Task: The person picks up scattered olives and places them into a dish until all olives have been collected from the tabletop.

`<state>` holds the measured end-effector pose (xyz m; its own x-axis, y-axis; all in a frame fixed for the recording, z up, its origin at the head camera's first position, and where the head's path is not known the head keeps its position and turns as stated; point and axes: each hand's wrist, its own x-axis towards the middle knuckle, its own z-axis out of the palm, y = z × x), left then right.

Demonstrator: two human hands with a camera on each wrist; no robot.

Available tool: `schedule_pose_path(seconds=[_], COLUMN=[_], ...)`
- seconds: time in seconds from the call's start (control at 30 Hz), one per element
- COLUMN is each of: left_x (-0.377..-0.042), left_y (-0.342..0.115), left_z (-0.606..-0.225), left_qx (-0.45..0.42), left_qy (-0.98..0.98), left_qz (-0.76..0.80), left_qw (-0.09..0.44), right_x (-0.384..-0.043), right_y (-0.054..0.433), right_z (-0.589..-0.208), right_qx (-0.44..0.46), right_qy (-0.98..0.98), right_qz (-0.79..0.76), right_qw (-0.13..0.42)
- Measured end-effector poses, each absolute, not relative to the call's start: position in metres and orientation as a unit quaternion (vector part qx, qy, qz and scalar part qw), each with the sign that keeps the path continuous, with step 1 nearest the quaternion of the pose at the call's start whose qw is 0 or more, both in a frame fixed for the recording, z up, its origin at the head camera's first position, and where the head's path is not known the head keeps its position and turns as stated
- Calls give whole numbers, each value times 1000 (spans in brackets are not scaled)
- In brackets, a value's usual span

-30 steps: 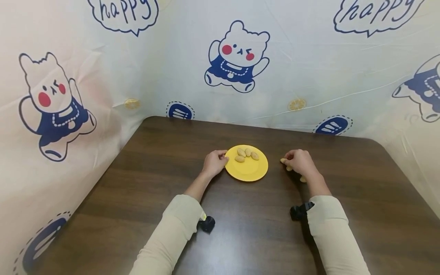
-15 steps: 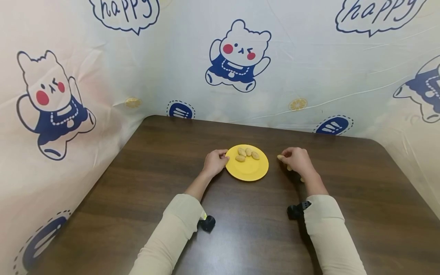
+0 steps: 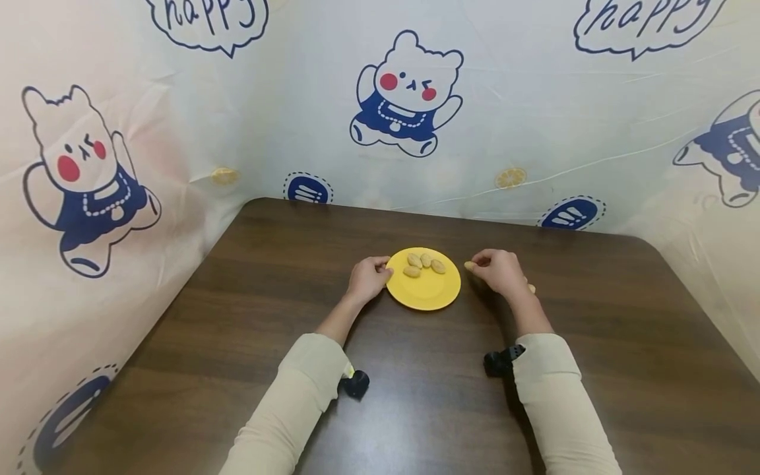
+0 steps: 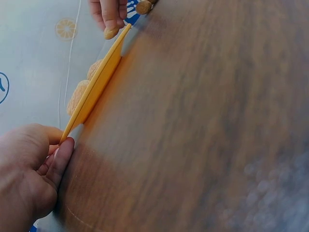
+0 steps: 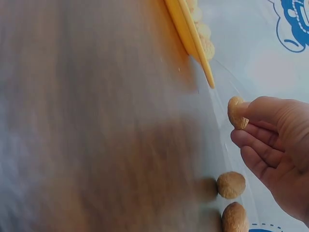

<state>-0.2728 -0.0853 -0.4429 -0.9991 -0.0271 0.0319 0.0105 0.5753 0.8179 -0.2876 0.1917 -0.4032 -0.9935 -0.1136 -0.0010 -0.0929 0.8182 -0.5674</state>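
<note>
My left hand [image 3: 366, 280] pinches the left rim of a round yellow plate [image 3: 423, 297], thumb on top and fingers beneath, as the left wrist view shows. Several tan, oval, rough-shelled nuts [image 3: 412, 271] lie on the far half of the plate. Just off the plate's right rim, my right hand [image 3: 501, 272] holds one more such nut [image 5: 236, 113] between thumb and fingertips, raised over the table. Below that hand in the right wrist view, two loose nuts [image 5: 231, 185] sit on the table; in the head view the hand mostly covers them.
The dark wooden table [image 3: 415, 396] runs back to a pale printed cloth [image 3: 297, 99] with cartoon bears, which also rises along both sides. Black wrist cameras [image 3: 355, 384] hang at both cuffs, low over the tabletop.
My right hand has moved left and slightly away from me with the nut, from the loose nuts to near the plate's rim. The left hand keeps hold of the plate.
</note>
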Motion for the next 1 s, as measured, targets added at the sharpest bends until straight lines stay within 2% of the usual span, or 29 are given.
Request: schedule_pose_path(seconds=[0.37,1.0], left_x=[-270,-270], left_y=[-85,-86], left_z=[-441,-440], left_qx=[8,12], left_qy=[-885,-888], left_qz=[-465,-459], left_qw=[19,19], right_x=[-286,-285], right_y=[172,133], right_z=[-405,-401], right_qx=[-87,-116], right_qy=[942,938], right_qz=[-323,-326], right_qw=[5,32])
